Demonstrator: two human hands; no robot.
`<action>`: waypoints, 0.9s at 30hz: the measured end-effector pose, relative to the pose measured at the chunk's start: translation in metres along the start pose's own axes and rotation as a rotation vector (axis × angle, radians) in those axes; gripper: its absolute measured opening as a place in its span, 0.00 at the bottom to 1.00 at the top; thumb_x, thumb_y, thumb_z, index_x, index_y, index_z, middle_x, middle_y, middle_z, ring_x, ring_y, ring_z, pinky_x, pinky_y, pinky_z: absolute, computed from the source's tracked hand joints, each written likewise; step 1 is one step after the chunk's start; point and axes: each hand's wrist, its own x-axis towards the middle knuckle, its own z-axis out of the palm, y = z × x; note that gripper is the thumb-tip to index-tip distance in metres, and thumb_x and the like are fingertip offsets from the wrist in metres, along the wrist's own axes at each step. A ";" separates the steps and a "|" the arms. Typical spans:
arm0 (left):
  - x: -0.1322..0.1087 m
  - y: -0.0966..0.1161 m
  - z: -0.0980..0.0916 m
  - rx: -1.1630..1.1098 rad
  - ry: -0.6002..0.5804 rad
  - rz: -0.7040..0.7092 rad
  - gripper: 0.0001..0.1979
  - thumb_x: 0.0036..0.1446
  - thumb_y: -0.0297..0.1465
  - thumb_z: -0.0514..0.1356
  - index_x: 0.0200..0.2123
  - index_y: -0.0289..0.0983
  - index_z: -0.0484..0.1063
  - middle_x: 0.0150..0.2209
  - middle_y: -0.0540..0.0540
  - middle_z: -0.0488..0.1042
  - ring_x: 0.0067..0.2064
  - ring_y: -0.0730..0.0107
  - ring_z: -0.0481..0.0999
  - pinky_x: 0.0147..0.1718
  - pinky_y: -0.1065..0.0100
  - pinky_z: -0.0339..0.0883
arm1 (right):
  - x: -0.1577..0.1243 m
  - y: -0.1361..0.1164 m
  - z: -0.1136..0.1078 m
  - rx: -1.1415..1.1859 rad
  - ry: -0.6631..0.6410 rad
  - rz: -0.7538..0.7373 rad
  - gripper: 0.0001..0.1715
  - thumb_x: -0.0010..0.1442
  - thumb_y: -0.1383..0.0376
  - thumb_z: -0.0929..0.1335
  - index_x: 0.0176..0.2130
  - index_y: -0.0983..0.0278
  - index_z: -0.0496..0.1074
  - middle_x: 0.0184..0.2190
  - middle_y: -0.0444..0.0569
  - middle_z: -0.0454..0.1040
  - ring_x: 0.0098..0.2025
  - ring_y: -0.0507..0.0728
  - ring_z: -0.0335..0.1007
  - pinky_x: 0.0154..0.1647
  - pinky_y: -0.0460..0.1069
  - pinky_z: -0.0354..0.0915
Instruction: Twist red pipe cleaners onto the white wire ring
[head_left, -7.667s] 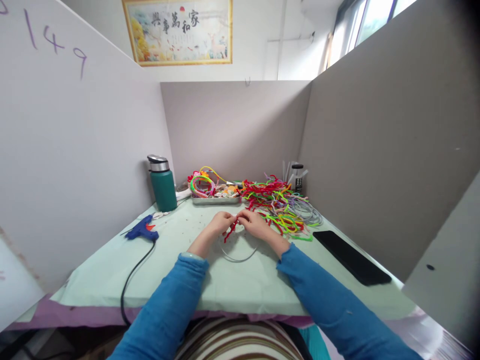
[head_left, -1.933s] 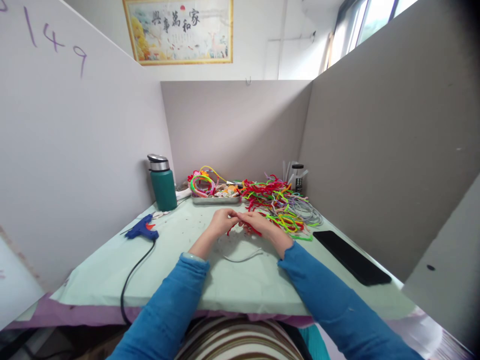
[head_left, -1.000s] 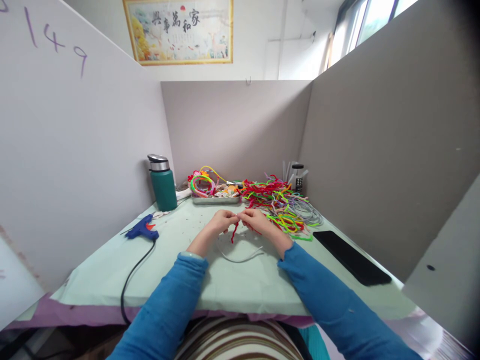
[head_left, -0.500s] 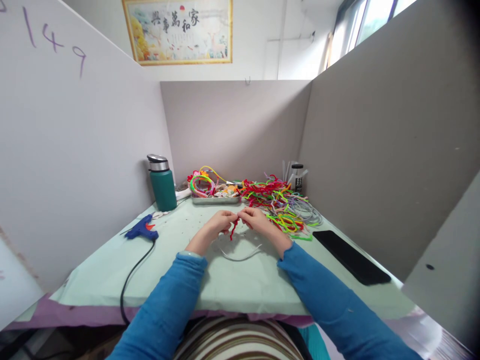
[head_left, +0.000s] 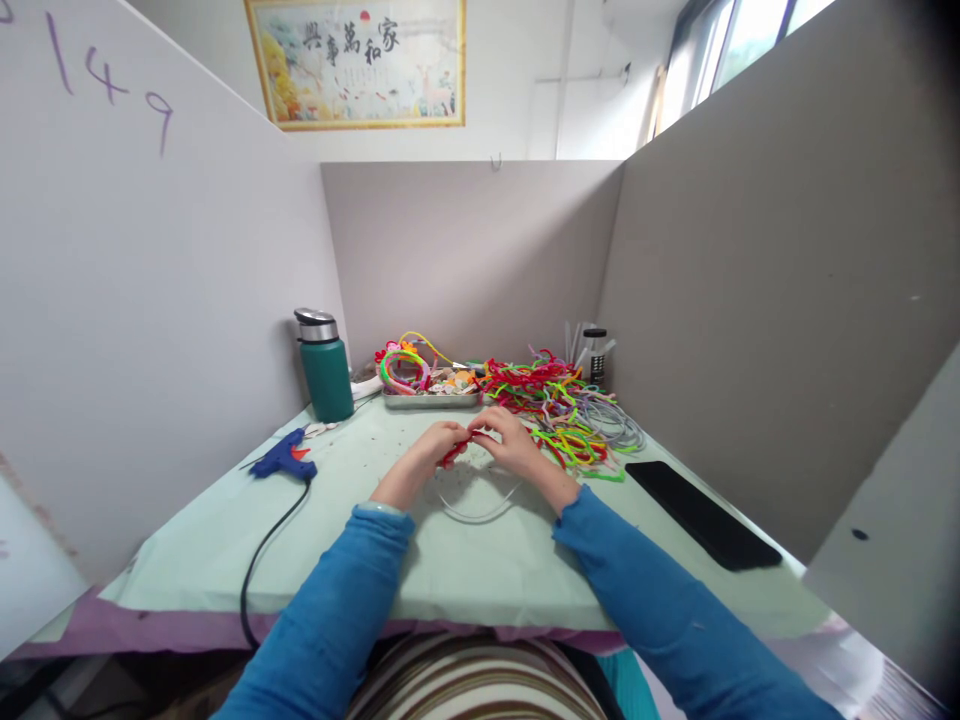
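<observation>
Over the middle of the table, my left hand (head_left: 437, 446) pinches a short red pipe cleaner (head_left: 454, 452). My right hand (head_left: 508, 442) is closed on the same red strand from the other side, fingertips close to those of the left. Part of the strand is hidden behind the fingers. Just below both hands a thin whitish curved band (head_left: 476, 519) lies on the pale green cloth, its ends partly covered by the hands.
At the back stand a metal tray (head_left: 431, 402) of colourful craft pieces and a heap of pipe cleaners (head_left: 536, 385). Left are a green bottle (head_left: 326, 375) and a blue glue gun (head_left: 283, 457) with its cord; right lies a black phone-like slab (head_left: 701, 513). Partitions enclose three sides.
The red pipe cleaner hung down between the fingertips before; now it lies slantwise along my left fingers. My right hand has shifted slightly left, its fingers more arched.
</observation>
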 end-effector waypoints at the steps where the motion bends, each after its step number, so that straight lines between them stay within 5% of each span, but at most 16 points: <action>1: 0.000 0.000 0.000 -0.018 -0.019 -0.008 0.12 0.49 0.39 0.58 0.24 0.37 0.61 0.17 0.55 0.56 0.17 0.80 0.53 0.16 0.72 0.47 | 0.000 -0.001 0.000 -0.036 -0.004 -0.043 0.05 0.58 0.66 0.67 0.36 0.63 0.73 0.36 0.51 0.71 0.42 0.57 0.64 0.45 0.52 0.60; 20: -0.008 0.012 0.002 -0.078 -0.060 -0.130 0.12 0.49 0.32 0.53 0.17 0.38 0.58 0.13 0.54 0.52 0.15 0.80 0.46 0.16 0.71 0.43 | -0.003 -0.001 0.001 -0.369 -0.121 -0.231 0.11 0.62 0.66 0.63 0.36 0.61 0.75 0.37 0.51 0.68 0.40 0.56 0.60 0.40 0.51 0.55; 27: -0.008 0.010 0.002 -0.083 -0.103 -0.064 0.10 0.50 0.35 0.54 0.22 0.37 0.61 0.16 0.54 0.57 0.15 0.81 0.45 0.17 0.71 0.44 | -0.003 -0.003 0.002 -0.278 -0.094 -0.184 0.10 0.61 0.68 0.63 0.38 0.62 0.74 0.36 0.51 0.68 0.39 0.56 0.61 0.40 0.50 0.58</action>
